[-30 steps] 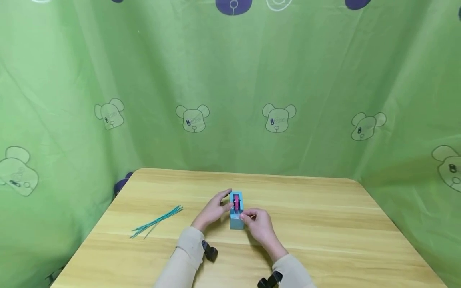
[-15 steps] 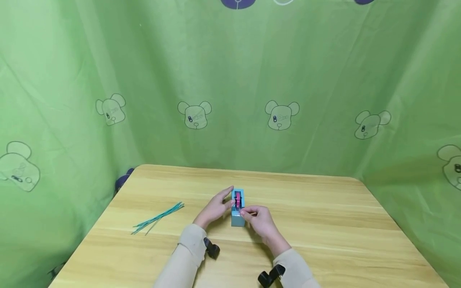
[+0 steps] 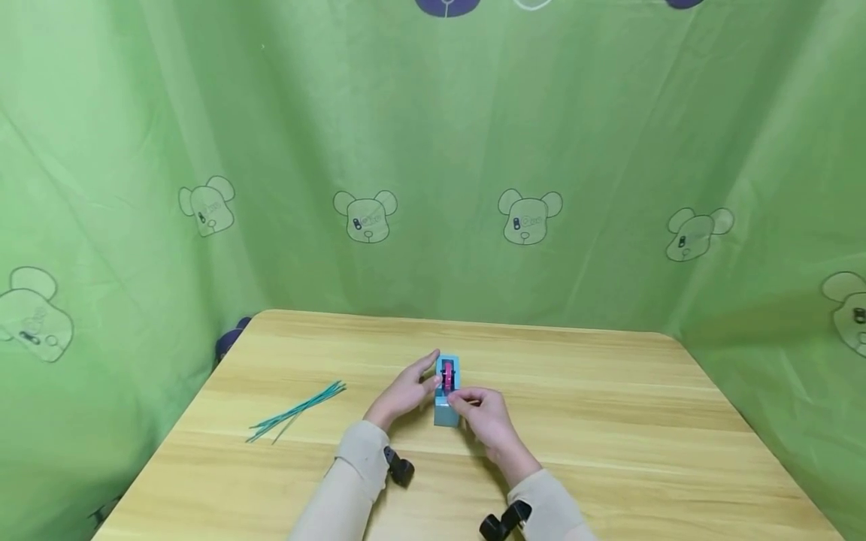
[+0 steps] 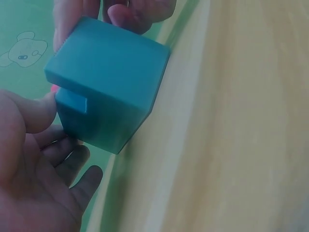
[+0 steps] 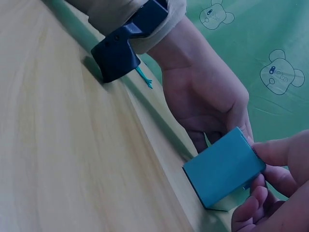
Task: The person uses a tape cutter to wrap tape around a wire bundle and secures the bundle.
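Note:
A light blue tape dispenser [image 3: 446,415] stands on the table with a pink roll [image 3: 448,376] set in its top opening. My left hand [image 3: 404,392] holds it along the left side, its index finger reaching to the far end. In the left wrist view the thumb presses the dispenser's side [image 4: 111,63], while the other fingers curl loosely beyond it. My right hand [image 3: 489,424] pinches thumb and index finger together over the dispenser's front top edge, at the tape end, which the fingertips mostly hide. The right wrist view shows them beside the small serrated edge.
A loose bundle of thin teal strips [image 3: 304,408] lies on the wooden table [image 3: 643,421] to the left of the hands. Green curtains [image 3: 433,113] with bear heads hang behind and at both sides.
My right fingertips have shifted slightly left and back from the dispenser's front edge, toward the pink roll. My left hand keeps its place, and the head view has tilted a little.

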Tool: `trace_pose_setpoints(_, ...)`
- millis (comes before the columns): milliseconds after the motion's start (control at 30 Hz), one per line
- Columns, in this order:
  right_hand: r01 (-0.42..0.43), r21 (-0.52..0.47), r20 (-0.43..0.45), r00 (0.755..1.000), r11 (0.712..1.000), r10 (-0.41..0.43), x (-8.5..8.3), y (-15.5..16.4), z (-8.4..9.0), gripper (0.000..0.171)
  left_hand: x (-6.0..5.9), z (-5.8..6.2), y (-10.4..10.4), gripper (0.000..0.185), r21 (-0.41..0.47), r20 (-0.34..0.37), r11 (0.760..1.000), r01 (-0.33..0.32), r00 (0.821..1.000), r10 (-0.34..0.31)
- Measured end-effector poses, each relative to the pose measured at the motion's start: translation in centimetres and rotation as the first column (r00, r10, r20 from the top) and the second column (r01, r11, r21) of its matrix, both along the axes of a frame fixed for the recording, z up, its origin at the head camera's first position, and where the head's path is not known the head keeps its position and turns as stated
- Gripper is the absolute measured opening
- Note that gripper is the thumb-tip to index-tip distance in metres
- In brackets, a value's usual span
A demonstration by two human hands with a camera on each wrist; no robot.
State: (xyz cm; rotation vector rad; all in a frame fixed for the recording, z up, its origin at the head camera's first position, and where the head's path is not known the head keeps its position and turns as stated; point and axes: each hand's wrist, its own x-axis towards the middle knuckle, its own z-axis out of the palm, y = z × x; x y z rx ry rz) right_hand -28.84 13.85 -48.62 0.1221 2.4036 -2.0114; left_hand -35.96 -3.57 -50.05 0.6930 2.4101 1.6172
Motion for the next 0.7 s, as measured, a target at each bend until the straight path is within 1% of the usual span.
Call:
trace_pose_setpoints(233,0.034,-0.062,-0.017,0.999,0.997,-0.035,0.1,-0.6,0.0,0.016,-0.1,-0.2,0.1,0.061,-0.005,-0.016,1.000,-0.005,1.000,0.005)
trace_pose_setpoints(300,0.046,-0.076,-0.023,0.999,0.996,-0.048,0.1,-0.8,0.1,0.016,-0.3,-0.2,0.1,0.061,0.008,-0.021,1.000,-0.005,1.000,0.005)
trace_pose_setpoints(400,0.068,-0.090,-0.009,0.998,0.994,-0.069,0.1,-1.0,0.1,0.015,-0.4,-0.4,0.0,0.061,0.041,-0.013,0.999,-0.001,1.000,0.001)
trace_pose_setpoints(433,0.072,-0.091,-0.003,0.997,0.993,-0.073,0.1,-1.1,0.1,0.015,-0.3,-0.4,0.0,0.060,0.048,-0.006,0.999,-0.001,1.000,0.001)
trace_pose_setpoints(500,0.078,-0.094,0.009,0.997,0.993,-0.078,0.2,-1.1,-0.1,0.015,0.3,0.3,-0.1,0.059,0.064,0.004,0.998,0.005,1.000,-0.005)
trace_pose_setpoints(667,0.073,-0.108,0.022,0.997,0.991,-0.071,0.2,-1.1,-0.3,0.017,0.4,0.3,-0.2,0.060,0.048,0.007,0.999,0.003,1.000,-0.004)
trace_pose_setpoints(700,0.071,-0.117,0.024,0.997,0.991,-0.069,0.2,-1.0,-0.3,0.018,0.2,0.0,-0.2,0.060,0.046,0.002,0.999,0.002,1.000,-0.002)
